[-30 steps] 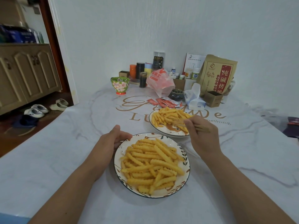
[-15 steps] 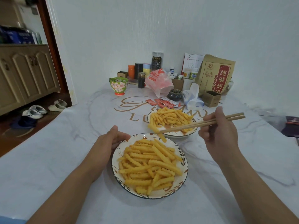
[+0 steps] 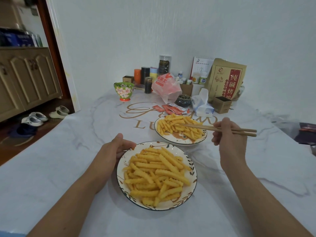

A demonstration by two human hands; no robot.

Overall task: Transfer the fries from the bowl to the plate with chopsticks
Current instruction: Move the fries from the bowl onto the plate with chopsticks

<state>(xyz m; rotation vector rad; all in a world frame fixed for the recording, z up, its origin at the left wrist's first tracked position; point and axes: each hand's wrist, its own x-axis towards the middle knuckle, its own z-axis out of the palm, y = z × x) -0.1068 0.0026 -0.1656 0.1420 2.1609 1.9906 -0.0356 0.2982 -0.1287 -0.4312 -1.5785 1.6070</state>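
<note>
Marble-look tabletop (image 3: 51, 159), items left to right.

Left hand (image 3: 118, 147): fingers curled on the far-left rim of the near dish (image 3: 191, 182), steadying it.

Near dish: piled with fries (image 3: 157, 173), lying mostly crosswise.

Far dish (image 3: 179, 141): thinner layer of fries (image 3: 172, 124) along its back, bare pattern at the front.

Chopsticks (image 3: 205, 128): long axis near horizontal, tips pointing left over the far dish among its fries, butts out past the right hand (image 3: 229, 135), which pinches them mid-shaft.

Change: half a second ago the tips carried a fry above the near dish; now they are back at the far dish, seemingly empty. Judgement: one fry delivered, next pick-up starting; much remains.
</note>
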